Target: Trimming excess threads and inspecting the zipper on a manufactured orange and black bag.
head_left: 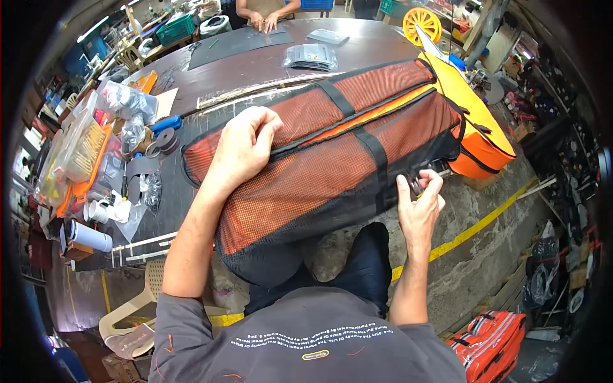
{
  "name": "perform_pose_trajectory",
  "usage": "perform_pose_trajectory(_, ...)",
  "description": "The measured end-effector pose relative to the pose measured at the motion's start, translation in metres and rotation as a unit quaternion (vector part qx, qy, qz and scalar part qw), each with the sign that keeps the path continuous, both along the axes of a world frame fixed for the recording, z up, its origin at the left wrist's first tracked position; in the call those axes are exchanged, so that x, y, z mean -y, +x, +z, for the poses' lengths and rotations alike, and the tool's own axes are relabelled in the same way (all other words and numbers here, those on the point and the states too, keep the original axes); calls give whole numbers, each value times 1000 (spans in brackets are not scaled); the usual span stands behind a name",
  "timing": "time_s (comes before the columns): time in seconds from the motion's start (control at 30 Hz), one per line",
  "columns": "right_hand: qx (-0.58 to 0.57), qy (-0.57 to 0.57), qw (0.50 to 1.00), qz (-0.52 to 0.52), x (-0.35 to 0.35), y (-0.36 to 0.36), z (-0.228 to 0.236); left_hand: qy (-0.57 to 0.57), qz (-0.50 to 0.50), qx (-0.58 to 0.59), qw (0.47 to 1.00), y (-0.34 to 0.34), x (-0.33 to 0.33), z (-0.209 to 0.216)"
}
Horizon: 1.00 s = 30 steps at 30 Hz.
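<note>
A long black mesh bag (281,207) with an orange lining lies across the table edge and hangs over my lap. Two black straps cross it, and an orange-yellow strip shows along its lengthwise opening. Over the bag's left part, my left hand (246,147) is closed, its fingers curled together. Whatever they pinch is hidden, though a thin reddish thread shows close by. At the bag's lower right edge, my right hand (421,204) grips a small dark metal tool (416,186), mostly covered by the fingers. Its exact kind does not show.
Beyond the bag's right end lies a yellow-orange bag (479,127). Clear boxes (80,150), tape rolls (167,140) and a white tumbler (91,236) crowd the table's left. Across the table are another person's hands (264,21). A plastic chair (137,300) stands at lower left.
</note>
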State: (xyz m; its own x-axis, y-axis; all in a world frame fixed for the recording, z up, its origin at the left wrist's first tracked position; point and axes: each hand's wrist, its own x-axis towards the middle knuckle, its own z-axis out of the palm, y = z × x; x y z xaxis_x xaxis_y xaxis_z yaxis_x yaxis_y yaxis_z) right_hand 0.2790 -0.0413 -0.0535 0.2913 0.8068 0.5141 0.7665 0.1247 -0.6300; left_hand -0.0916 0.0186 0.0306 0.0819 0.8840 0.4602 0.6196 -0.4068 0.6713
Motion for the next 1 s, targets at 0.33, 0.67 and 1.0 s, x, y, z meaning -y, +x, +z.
perform_pose_trajectory(0.33,-103,28,976,191,8,-70,60,86,22,-190,978,15,6,7)
perform_pose_trajectory(0.67,-110,71,962,239,4,-89,55,113,39,-132,984,13,9,1)
perform_pose_trajectory(1.0,-80,42,959,270,2,-93,55,141,7,-140,980,16,2,2)
